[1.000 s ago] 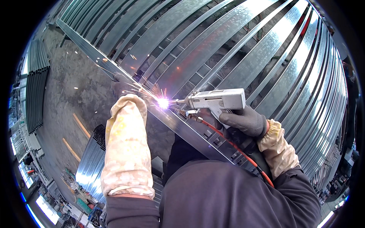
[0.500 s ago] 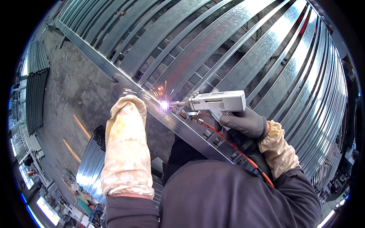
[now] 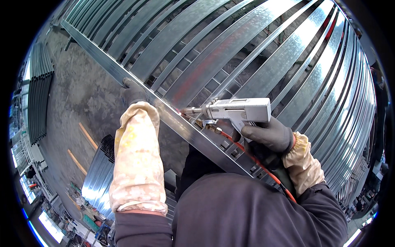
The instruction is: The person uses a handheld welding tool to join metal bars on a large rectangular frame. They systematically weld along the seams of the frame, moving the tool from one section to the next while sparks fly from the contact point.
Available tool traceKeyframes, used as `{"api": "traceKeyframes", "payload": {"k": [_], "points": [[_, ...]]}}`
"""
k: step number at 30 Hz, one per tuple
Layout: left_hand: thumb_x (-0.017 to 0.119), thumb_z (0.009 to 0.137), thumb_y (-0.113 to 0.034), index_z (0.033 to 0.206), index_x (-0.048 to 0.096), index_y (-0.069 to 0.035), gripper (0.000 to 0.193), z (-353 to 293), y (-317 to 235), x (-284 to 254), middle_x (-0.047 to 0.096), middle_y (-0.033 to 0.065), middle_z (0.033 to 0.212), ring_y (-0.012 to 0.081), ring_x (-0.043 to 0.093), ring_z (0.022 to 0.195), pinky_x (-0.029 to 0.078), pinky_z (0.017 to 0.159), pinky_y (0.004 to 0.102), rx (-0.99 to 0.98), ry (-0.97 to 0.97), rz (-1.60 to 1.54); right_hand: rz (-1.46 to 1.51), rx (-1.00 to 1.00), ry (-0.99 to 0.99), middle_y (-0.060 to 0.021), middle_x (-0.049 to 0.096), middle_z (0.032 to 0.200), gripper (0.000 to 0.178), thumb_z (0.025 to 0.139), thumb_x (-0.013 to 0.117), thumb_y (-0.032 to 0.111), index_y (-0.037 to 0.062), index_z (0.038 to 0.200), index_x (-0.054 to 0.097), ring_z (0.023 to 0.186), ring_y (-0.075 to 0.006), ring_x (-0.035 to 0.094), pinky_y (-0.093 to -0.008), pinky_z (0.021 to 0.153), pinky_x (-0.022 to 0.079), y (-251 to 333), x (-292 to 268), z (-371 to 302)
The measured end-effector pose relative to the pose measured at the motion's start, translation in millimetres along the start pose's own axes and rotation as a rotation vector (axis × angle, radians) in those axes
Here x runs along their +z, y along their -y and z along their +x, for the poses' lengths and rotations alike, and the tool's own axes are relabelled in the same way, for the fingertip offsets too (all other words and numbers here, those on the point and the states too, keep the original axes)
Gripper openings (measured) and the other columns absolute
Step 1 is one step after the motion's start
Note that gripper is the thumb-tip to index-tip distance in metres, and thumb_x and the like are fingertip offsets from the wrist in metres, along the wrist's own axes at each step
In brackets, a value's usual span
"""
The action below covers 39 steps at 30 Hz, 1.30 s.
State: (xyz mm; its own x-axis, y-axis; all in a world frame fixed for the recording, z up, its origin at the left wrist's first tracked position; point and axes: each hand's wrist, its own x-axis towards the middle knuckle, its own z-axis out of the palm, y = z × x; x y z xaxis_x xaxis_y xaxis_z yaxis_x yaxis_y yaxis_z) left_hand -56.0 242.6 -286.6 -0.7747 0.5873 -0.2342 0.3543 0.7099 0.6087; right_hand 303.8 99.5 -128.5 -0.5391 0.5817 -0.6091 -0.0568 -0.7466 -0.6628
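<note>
A grey-gloved hand, my right hand point(image 3: 269, 135), is wrapped round the grip of a silver pistol-shaped welding gun point(image 3: 240, 110). The gun's nozzle points left, its tip at the joint between a long metal rail point(image 3: 193, 133) and the end of a flat slat point(image 3: 214, 61). A small reddish glow shows at that tip. Further up the rail, my left hand point(image 3: 133, 91), also gloved, grips the rail's near edge; part of its fingers is hidden. An orange-red hose point(image 3: 247, 153) runs from below the gun back past my right forearm.
Many parallel metal slats, wide and narrow, span the frame beyond the rail. Bundled metal profiles point(image 3: 39, 90) stand at the far left. A stack of shiny profiles point(image 3: 98, 177) and two wooden strips point(image 3: 87, 136) lie on the floor near my left sleeve.
The bright violet-white arc and the flying sparks at the nozzle have gone out, leaving a faint glow. The welding gun has shifted slightly right. My left hand stays at the rail.
</note>
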Motion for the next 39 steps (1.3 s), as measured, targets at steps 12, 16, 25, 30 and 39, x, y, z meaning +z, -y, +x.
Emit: {"api": "traceKeyframes", "payload": {"k": [12, 16, 25, 30, 39], "points": [[0.035, 0.099, -0.056, 0.124, 0.056, 0.012, 0.076, 8.8, 11.4, 4.1, 0.062, 0.0332, 0.120, 0.0475, 0.058, 0.116, 0.046, 0.099, 0.0501, -0.034, -0.002, -0.001, -0.043, -0.064, -0.008, -0.0097, 0.068, 0.095, 0.047, 0.094, 0.067, 0.024, -0.0034, 0.130, 0.053, 0.069, -0.0117, 0.066, -0.0262, 0.059, 0.054, 12.2, 9.0, 29.7], [0.035, 0.099, -0.056, 0.124, 0.056, 0.013, 0.076, -7.9, 10.0, 4.8, 0.062, 0.0335, 0.121, 0.0475, 0.058, 0.116, 0.046, 0.099, 0.0502, -0.020, 0.002, -0.013, -0.101, -0.092, -0.022, -0.0085, 0.068, 0.093, 0.045, 0.094, 0.067, 0.024, -0.0030, 0.128, 0.056, 0.069, -0.0111, 0.064, -0.0271, 0.061, 0.054, 7.7, 4.5, 25.5], [0.034, 0.099, -0.056, 0.128, 0.053, 0.013, 0.077, -2.0, 10.5, 2.1, 0.060, 0.0339, 0.124, 0.0476, 0.057, 0.119, 0.045, 0.101, 0.0502, -0.019, -0.011, 0.030, -0.099, -0.036, -0.015, -0.0057, 0.066, 0.089, 0.041, 0.095, 0.066, 0.026, -0.0031, 0.124, 0.059, 0.070, -0.0096, 0.063, -0.0265, 0.063, 0.052, 8.3, 5.8, 30.6], [0.034, 0.100, -0.055, 0.129, 0.053, 0.012, 0.076, -4.3, 8.3, 2.1, 0.060, 0.0333, 0.125, 0.0465, 0.057, 0.119, 0.046, 0.101, 0.0496, -0.016, -0.011, 0.010, -0.108, -0.069, -0.010, -0.0057, 0.066, 0.088, 0.041, 0.095, 0.066, 0.026, -0.0035, 0.123, 0.059, 0.071, -0.0092, 0.062, -0.0262, 0.064, 0.053, 3.3, 2.4, 36.0], [0.034, 0.100, -0.056, 0.129, 0.053, 0.012, 0.077, -7.5, 4.5, -0.5, 0.063, 0.0318, 0.121, 0.0445, 0.061, 0.114, 0.050, 0.096, 0.0481, -0.128, 0.109, -0.066, -0.046, -0.079, 0.012, -0.0064, 0.066, 0.092, 0.046, 0.094, 0.068, 0.028, -0.0031, 0.126, 0.057, 0.075, -0.0099, 0.062, -0.0268, 0.065, 0.053, 0.8, 0.4, 34.7]]}}
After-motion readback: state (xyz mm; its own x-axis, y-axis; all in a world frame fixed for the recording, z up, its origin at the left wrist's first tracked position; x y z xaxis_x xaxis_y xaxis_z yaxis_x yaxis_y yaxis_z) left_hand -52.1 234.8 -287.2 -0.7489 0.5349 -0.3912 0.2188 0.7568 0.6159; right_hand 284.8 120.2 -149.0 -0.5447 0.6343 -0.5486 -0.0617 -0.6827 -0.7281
